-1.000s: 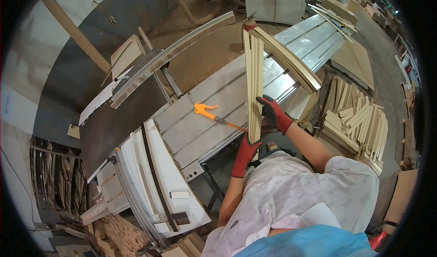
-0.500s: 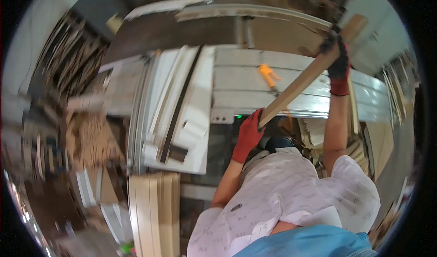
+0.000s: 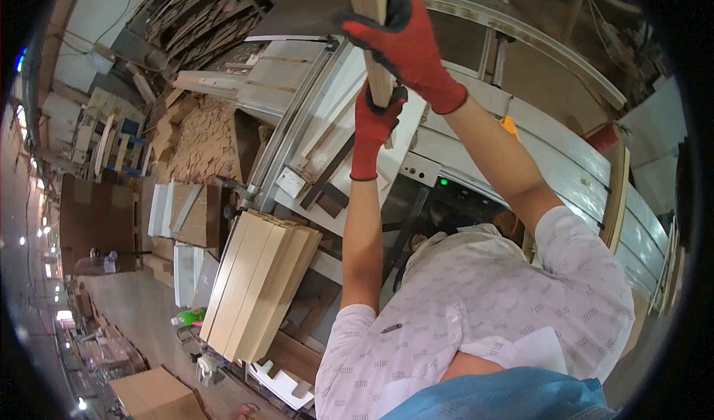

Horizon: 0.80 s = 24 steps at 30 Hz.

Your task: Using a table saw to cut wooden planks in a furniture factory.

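A long pale wooden strip stands nearly straight up the picture over the machine table, its top end cut off by the view. My left hand, in a red glove with dark fingers, is closed around the strip's lower end. Higher up, my right hand, in a matching glove, grips the same strip with thumb and fingers on opposite sides. Beneath them lies a white panel with a dark bar across it. An orange-handled tool on the metal table is partly covered by my right forearm.
Pale boards are stacked near me on the left. Beyond them are cardboard boxes and a heap of brown scraps. A metal rail runs beside the white panel. Another wooden strip lies on the table's right.
My hands have swung the strip from the right over to the left, above the white panel, and it is now steeper. The view has turned left, and my hands are closer together.
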Tool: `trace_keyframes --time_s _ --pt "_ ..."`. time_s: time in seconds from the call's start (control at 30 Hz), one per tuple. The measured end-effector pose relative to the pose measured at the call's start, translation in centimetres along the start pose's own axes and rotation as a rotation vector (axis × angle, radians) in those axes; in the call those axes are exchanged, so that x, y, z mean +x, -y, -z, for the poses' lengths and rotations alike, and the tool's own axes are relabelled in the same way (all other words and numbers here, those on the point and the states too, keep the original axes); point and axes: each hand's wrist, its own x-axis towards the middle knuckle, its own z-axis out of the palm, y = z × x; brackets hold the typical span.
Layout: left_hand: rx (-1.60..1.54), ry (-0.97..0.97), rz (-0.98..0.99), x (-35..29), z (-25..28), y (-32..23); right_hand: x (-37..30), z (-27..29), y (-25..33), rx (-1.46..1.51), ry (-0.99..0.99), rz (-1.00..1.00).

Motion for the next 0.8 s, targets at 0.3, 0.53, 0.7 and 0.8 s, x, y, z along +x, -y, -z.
trace_keyframes --time_s 0.3,0.53,0.7,0.8 --pt "0.033 -0.298 -0.118 2.9 1.7 9.2 -1.4 -0.8 -4.4 -0.016 0.085 -0.35" --pt "0.545 -0.629 -0.309 2.9 0.4 15.5 -3.5 -0.6 -5.1 -0.091 0.128 -0.478" --pt "0.374 -0.61 -0.357 1.6 -1.8 9.0 -3.5 0.1 -4.1 0.025 0.019 -0.497" --pt "0.291 -0.589 -0.353 1.3 -1.1 8.4 -2.7 -0.4 -3.3 0.024 0.118 -0.551"
